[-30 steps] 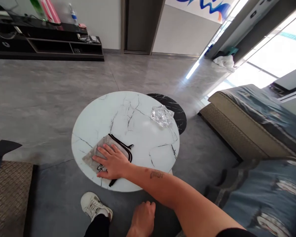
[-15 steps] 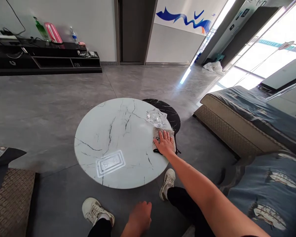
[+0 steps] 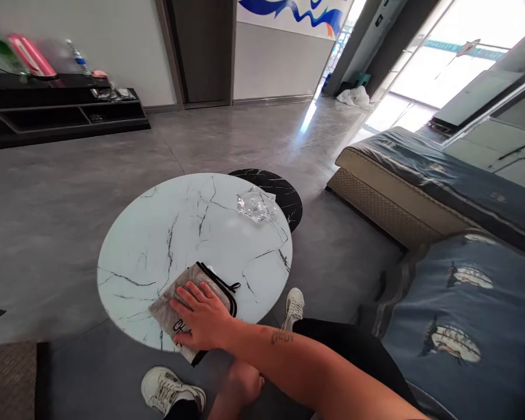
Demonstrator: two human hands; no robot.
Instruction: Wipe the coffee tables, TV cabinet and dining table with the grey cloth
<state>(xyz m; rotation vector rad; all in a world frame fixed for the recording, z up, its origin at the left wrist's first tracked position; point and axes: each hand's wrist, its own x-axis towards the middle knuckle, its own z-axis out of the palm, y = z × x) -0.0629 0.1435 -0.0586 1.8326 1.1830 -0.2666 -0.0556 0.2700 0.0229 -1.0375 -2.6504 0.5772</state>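
Right grip [image 3: 203,319] spread flat on grey cloth with black trim [image 3: 166,309], lower centre of round white marble counter [image 3: 157,245]; left grip [image 3: 240,385] half behind my forearm [image 3: 280,344], can't tell.

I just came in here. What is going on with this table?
A person's right hand lies flat on a grey cloth with black edging, at the near edge of a round white marble-look tabletop. Their left hand is lower, below the table edge and partly behind the right forearm. A crumpled piece of clear plastic lies on the far side of the tabletop, and a black marble-look tabletop shows behind it.
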